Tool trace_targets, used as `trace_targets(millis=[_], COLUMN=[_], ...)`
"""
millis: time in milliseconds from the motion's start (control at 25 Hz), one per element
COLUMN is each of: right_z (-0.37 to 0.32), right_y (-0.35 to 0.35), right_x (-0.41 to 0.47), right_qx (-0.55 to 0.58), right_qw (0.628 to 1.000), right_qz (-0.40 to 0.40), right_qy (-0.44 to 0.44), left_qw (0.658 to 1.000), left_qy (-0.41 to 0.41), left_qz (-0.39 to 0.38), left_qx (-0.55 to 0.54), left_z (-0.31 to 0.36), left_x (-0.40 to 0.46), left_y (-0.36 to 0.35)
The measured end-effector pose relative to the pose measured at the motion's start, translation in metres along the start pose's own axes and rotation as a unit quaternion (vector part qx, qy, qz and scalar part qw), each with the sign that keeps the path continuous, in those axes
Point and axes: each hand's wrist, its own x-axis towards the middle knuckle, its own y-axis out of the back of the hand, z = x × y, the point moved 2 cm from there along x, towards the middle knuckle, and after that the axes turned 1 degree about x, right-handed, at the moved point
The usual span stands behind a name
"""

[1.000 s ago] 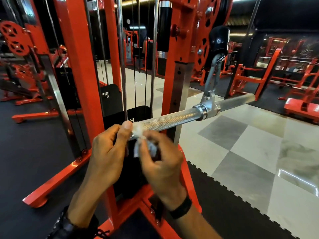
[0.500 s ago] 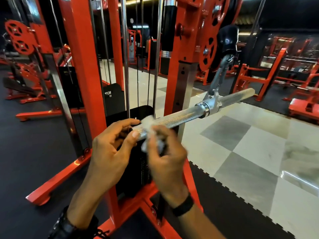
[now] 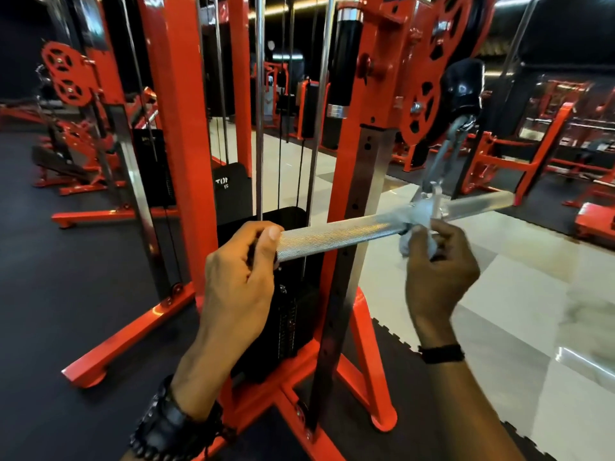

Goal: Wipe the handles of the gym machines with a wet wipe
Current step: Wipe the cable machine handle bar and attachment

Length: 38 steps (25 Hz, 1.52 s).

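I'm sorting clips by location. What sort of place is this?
Very likely a gym: an orange cable machine with a black weight stack, a metal bar hanging from a pulley, and more orange equipment behind.

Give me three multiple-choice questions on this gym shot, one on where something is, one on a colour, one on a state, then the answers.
1. Where is the wet wipe on the bar?
A. near the centre swivel
B. at the near end
C. on the floor

2. What colour is the machine frame?
A. blue
B. orange-red
C. white

3. What is the left hand doing?
A. hanging free
B. gripping the bar's end
C. holding the wipe

Answers:
A, the right hand pinches it beside the swivel.
B, the posts are orange-red.
B, its fingers curl round the bar's near end.
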Motion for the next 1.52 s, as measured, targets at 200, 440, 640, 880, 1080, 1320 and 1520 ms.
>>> trace_targets(millis=[200,440,640,880,1080,1320,1520], right_z=[-0.059,-0.041,0.012,-0.031,0.007,0.043,0.054], right_y=[-0.036,-0.027,-0.002,-0.026,0.017,0.07,0.092], right_x=[-0.089,-0.065,0.005,-0.059,-0.008,0.053,0.067], right_qx=[0.139,0.117,0.045,0.123,0.11,0.053,0.034], right_qw=[0.976,0.983,0.999,0.975,0.987,0.993,0.99], right_qz=[-0.163,-0.128,0.016,-0.172,-0.107,-0.065,-0.086], right_qy=[0.047,0.063,-0.023,0.067,0.043,0.087,0.104], left_qw=[0.997,0.995,0.999,0.996,0.953,0.891,0.887], left_qy=[0.058,0.08,0.032,0.059,-0.04,-0.173,-0.186], left_qz=[0.043,-0.017,-0.039,0.009,0.063,0.071,-0.027], left_qx=[0.002,-0.061,-0.014,0.072,0.292,0.413,0.421], left_z=[-0.014,-0.014,-0.009,-0.001,0.029,0.081,0.09], left_x=[0.013,0.007,-0.001,-0.004,-0.01,-0.008,-0.004], left_y=[-0.009,-0.004,-0.005,-0.01,-0.035,-0.125,-0.187])
